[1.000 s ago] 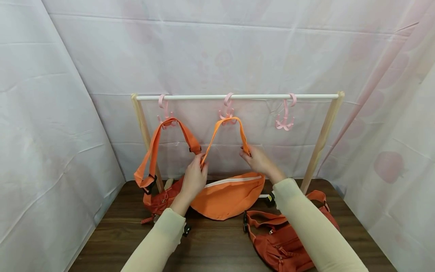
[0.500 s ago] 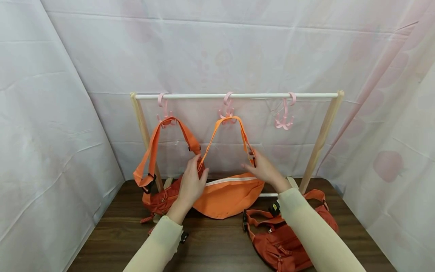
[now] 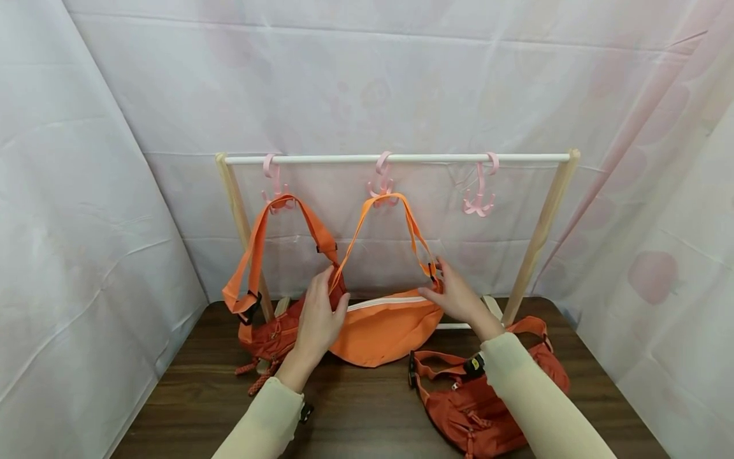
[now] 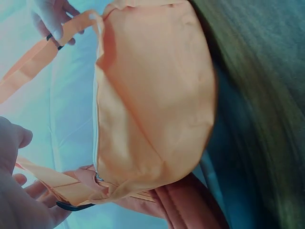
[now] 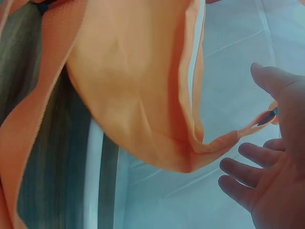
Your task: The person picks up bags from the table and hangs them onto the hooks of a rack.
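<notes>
A bright orange waist bag (image 3: 384, 328) with a white zipper hangs by its strap (image 3: 357, 237) from the middle pink hook (image 3: 383, 185). My left hand (image 3: 318, 315) is at the bag's left end, thumb apart, fingers behind the strap; in the left wrist view they touch the strap near a dark buckle (image 4: 74, 206). At the right end, my right hand (image 3: 459, 296) has its thumb spread and fingers loose beside the strap's black slider (image 3: 431, 273). The right wrist view shows nothing pinched in it; whether fingertips touch the strap there is unclear.
A rust-red waist bag (image 3: 272, 338) hangs by an orange strap from the left hook (image 3: 275, 185). Another red waist bag (image 3: 487, 408) lies on the dark wooden table (image 3: 355, 421) at right. The rack's white rail (image 3: 436, 157) also carries a right pink hook (image 3: 479, 204).
Both hands have slid down along the strap and loosened from it, the right one also moving outward to the right. The orange bag stays hung on the middle hook.
</notes>
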Action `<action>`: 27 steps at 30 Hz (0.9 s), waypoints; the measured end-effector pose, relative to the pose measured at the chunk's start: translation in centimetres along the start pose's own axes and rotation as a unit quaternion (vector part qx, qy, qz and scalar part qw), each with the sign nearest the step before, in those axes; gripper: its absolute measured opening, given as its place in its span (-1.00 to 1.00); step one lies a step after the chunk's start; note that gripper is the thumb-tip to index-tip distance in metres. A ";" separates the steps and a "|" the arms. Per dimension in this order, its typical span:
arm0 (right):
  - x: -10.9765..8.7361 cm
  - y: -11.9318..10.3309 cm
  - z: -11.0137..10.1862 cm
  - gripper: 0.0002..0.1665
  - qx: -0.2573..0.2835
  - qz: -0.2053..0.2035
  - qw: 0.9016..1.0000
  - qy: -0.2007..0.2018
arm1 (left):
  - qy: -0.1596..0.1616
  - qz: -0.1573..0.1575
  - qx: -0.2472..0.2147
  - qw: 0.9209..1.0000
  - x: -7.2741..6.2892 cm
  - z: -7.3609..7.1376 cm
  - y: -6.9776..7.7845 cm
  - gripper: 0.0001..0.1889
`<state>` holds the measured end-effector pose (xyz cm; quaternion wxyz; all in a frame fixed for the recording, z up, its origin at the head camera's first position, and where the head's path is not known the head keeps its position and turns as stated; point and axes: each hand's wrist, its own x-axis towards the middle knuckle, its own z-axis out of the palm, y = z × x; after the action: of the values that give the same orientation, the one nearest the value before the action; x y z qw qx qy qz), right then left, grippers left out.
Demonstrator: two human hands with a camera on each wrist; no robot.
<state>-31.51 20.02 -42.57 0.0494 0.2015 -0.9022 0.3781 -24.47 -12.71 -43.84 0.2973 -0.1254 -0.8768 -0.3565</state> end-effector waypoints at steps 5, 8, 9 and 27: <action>-1.2 0.4 -0.2 0.19 -0.024 -0.002 1.000 0.011 | 0.002 0.006 0.005 1.000 -0.7 -0.1 -0.1 -0.27; -1.9 0.5 -0.3 0.19 -0.040 0.001 0.999 0.016 | 0.006 0.010 0.012 1.000 -1.2 -0.2 -0.1 -0.27; -2.1 0.6 -0.3 0.20 -0.041 0.003 0.999 0.015 | 0.008 0.011 0.013 1.000 -1.4 -0.3 -0.1 -0.27; -6.2 0.5 -2.0 0.24 -0.103 0.015 0.995 0.003 | 0.066 0.074 0.035 0.994 -3.9 -0.8 0.2 -0.25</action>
<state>-26.13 23.74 -43.01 0.0668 0.1810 -0.9392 0.2842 -20.96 -13.14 -45.71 0.3842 -0.1552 -0.8557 -0.3100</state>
